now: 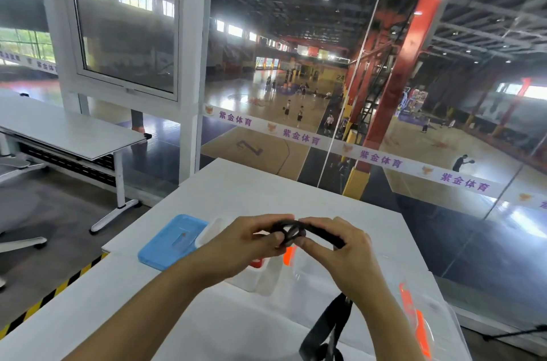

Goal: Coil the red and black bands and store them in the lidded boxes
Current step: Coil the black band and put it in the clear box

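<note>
While both hands work above the white bench, one black band is stretched between them: the left hand pinches a small coiled loop of it between thumb and fingertips, and the right hand has its grip closed narrowly on the strap just right of that loop. From under the right wrist the same band hangs down in two dark strips toward the near edge of the view. One blue lid lies flat on the left part of the bench, close to its left edge. One white open box sits just right of the lid, partly hidden by the left hand, and something red shows inside it; whether that is a coiled band cannot be told. Clear plastic with orange marks lies on the near right of the bench, its shape too blurred to count as one box or more. Far across the bench, the surface is bare up to its far edge, which meets a glass wall. Left of the bench runs a yellow-and-black floor stripe, then open floor.
</note>
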The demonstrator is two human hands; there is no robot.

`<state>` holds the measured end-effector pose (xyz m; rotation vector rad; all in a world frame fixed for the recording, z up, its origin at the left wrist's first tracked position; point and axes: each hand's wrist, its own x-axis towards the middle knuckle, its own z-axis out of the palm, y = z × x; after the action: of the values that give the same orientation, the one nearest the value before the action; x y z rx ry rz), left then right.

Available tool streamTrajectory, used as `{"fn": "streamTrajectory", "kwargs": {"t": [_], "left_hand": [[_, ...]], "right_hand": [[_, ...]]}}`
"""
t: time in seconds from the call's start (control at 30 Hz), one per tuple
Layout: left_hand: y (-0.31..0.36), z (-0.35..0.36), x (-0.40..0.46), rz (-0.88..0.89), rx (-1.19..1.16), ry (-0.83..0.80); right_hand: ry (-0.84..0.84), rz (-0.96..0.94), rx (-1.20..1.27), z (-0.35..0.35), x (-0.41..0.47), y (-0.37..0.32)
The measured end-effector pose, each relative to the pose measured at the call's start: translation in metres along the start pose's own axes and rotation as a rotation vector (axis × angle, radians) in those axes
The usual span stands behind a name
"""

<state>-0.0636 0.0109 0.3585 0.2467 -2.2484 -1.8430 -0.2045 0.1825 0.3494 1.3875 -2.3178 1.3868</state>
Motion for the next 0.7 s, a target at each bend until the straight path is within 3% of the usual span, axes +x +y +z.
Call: {"fn": "streamTrajectory", "kwargs": {"t": [0.17, 0.37, 0.43, 0.6, 0.7], "left_hand": [[0.015, -0.038, -0.006, -0.126, 0.075, -0.258], [0.029, -0.049, -0.002, -0.215, 0.129, -0.45], [0.023, -0.046, -0.001, -0.195, 0.099, -0.404], [0.006, -0.027, 0.002, -0.104, -0.028, -0.026], [-0.005, -0.018, 0.004, -0.077, -0.071, 0.109]], "right_hand": [[-0.263, 0.009, -0.005, -0.014, 0.0, -0.018], [-0.364, -0.03, 0.073, -0.016, 0.001, -0.039], [-0.336, -0.015, 0.056, -0.017, 0.001, -0.036], [-0.158, 0.043, 0.176, 0.0, -0.005, -0.023], [-0.05, 0.107, 0.226, 0.019, -0.014, -0.017]]}}
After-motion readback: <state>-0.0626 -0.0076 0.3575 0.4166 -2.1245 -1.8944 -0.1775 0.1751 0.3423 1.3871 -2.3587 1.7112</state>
